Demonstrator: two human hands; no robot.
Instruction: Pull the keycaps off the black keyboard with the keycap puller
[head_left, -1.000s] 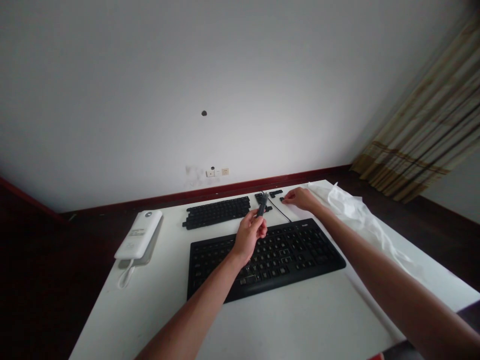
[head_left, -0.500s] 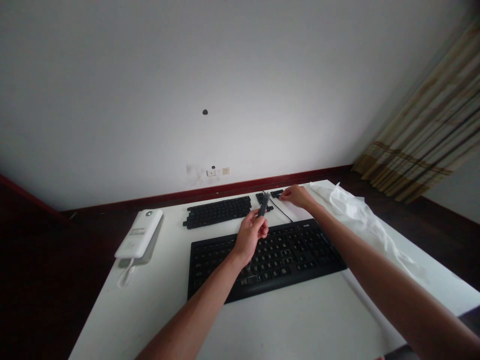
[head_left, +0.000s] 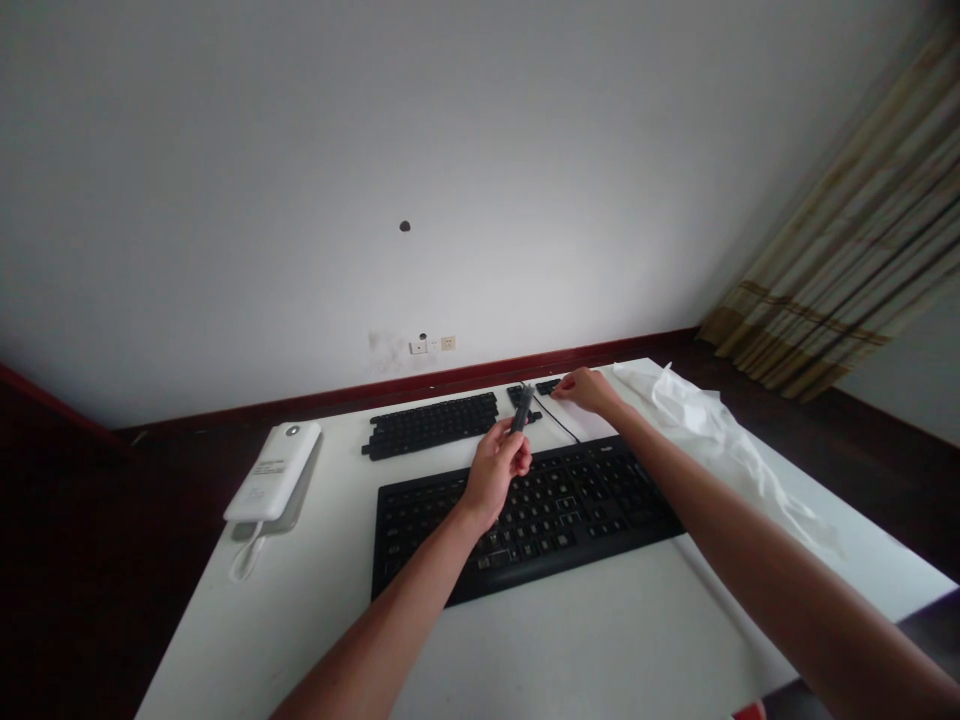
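Observation:
A black keyboard (head_left: 525,515) lies on the white table (head_left: 570,640) in front of me. My left hand (head_left: 495,470) hovers over its upper middle, closed around a small dark grey tool (head_left: 523,408) that points up and away. Behind the keyboard, removed black keycaps (head_left: 431,424) are laid out in rows. My right hand (head_left: 589,390) reaches to the far edge of the table, fingers pinched at a few loose black keycaps (head_left: 547,386) lying there; what it grips is too small to make out.
A white power bank (head_left: 274,472) with a looped cable sits at the table's left edge. A crumpled white cloth or plastic sheet (head_left: 712,430) lies along the right side. The keyboard's thin black cable (head_left: 561,420) runs toward the back. Curtains hang at far right.
My right hand slid left and farther back along the table's far edge, from a single loose keycap to the small group of keycaps. My left hand stayed nearly still with the tool.

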